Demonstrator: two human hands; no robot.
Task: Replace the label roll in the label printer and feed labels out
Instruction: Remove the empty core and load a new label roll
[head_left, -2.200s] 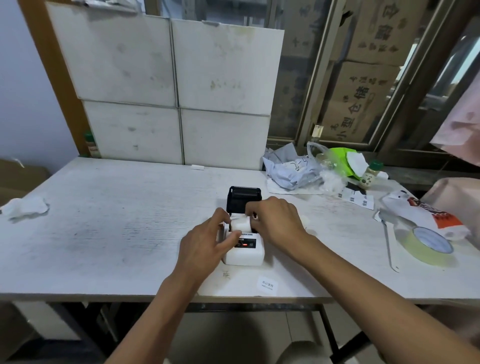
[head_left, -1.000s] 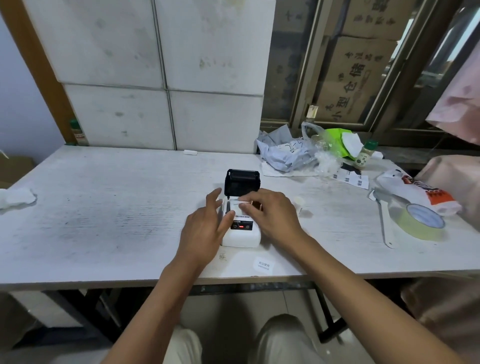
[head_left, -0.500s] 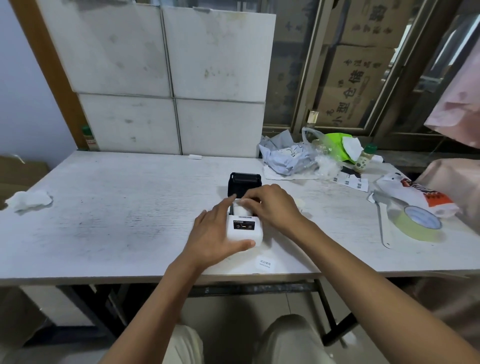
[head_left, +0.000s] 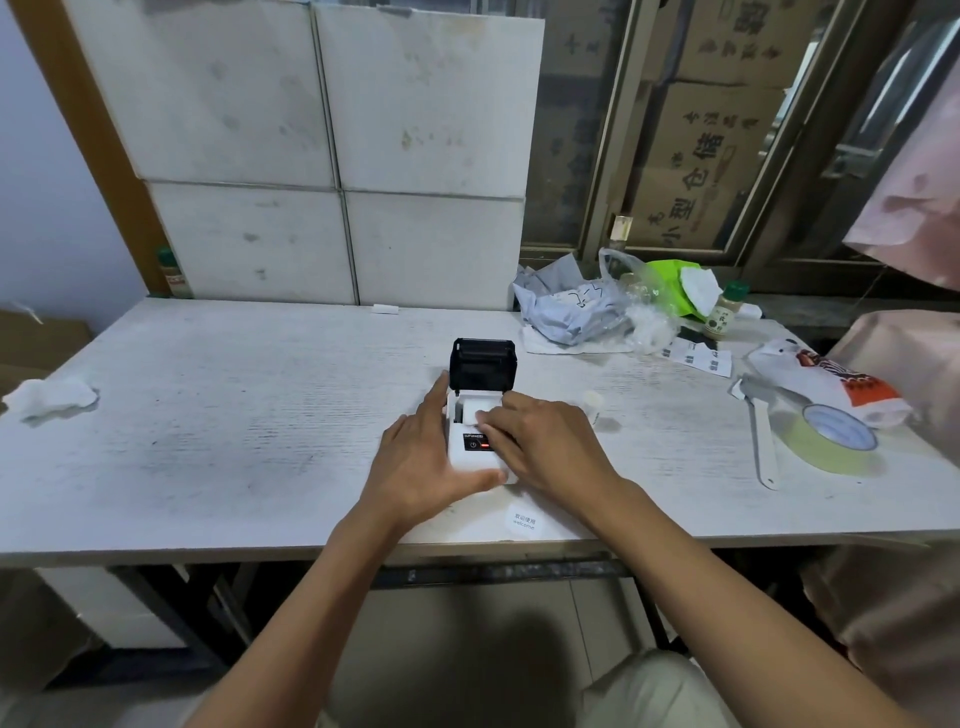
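A small white label printer sits near the front edge of the white table, its black lid standing open toward the back. A white label roll lies in the open bay. My left hand wraps the printer's left side and front, thumb across the front edge. My right hand rests on the printer's right side, fingertips pressing the paper end at the roll. A small white empty core stands on the table just right of my right hand.
A loose "welcome" label lies by the front edge. A tape roll, a white strip, printed bags and a small bottle crowd the right side. A crumpled tissue lies far left. White panels back the table.
My left hand has slid from the printer's left side to grip its front edge. My right fingers have shifted on the roll, pressing the paper end down toward the printer's front.
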